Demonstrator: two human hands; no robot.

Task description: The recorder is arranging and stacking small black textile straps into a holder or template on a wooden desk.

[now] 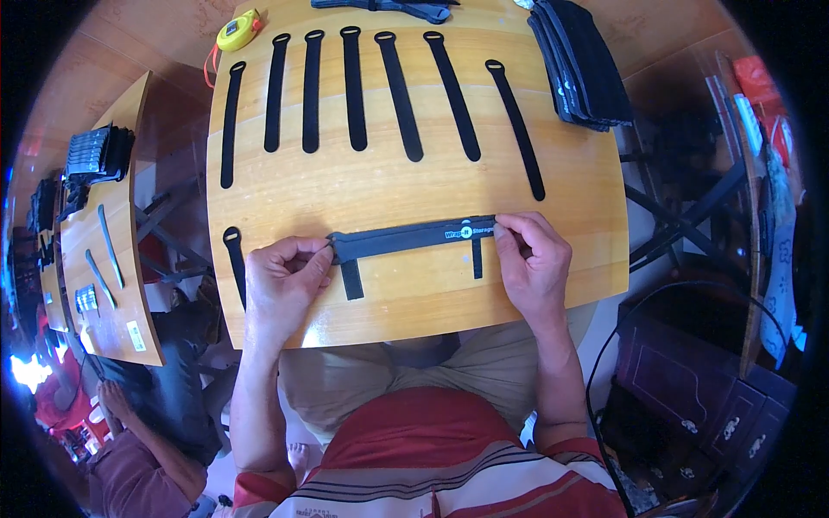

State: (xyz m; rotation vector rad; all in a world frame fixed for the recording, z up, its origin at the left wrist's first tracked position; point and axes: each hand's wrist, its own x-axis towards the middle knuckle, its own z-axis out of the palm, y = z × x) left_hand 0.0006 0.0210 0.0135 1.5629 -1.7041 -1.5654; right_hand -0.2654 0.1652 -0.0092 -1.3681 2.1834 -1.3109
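Note:
A long, narrow black fabric band (389, 241) with white print stretches between my two hands, close to the near edge of the wooden table (414, 186). Its left end is pinched between the thumb and fingers of my left hand (289, 281); my right hand (534, 263) pinches the right end. Two short black strips, one at the left (352, 281) and one at the right (477, 259), extend from under the band toward me. Beyond it, several black straps (352, 95) with slotted ends lie spread in a row. Another strap (234, 259) lies partly hidden by my left hand.
A stack of folded black fabric pieces (579, 69) sits at the table's far right corner. A yellow tape measure (237, 33) lies far left. Leftward stands a second table (121, 302), with another person's arm (155, 440) near it. A dark wooden cabinet (691, 371) is at right.

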